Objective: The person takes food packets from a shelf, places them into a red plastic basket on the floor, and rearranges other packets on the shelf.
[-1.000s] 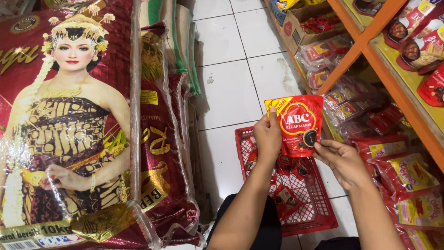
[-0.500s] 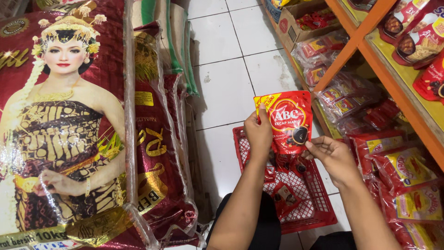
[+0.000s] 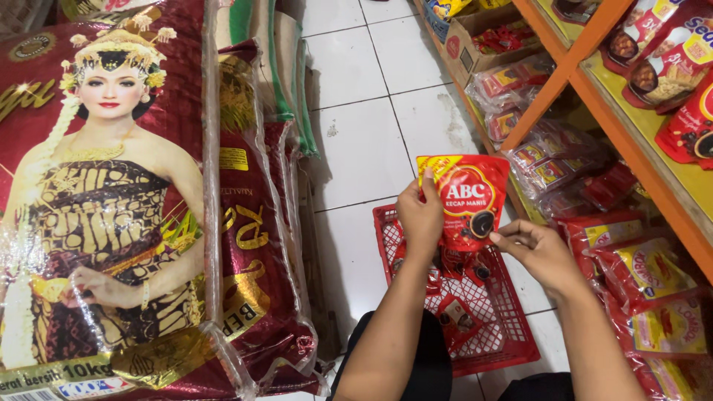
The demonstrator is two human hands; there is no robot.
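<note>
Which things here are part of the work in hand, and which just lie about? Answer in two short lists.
In hand:
left hand and right hand, both on the red pouch
red basket below, with more pouches

Lying about:
large printed sacks
orange shelf
packets under the shelf
cardboard box

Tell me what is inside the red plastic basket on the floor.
The red basket holds a few small red sauce pouches lying on its mesh bottom. The held pouch, the left hand and its forearm cover the upper part.
</note>
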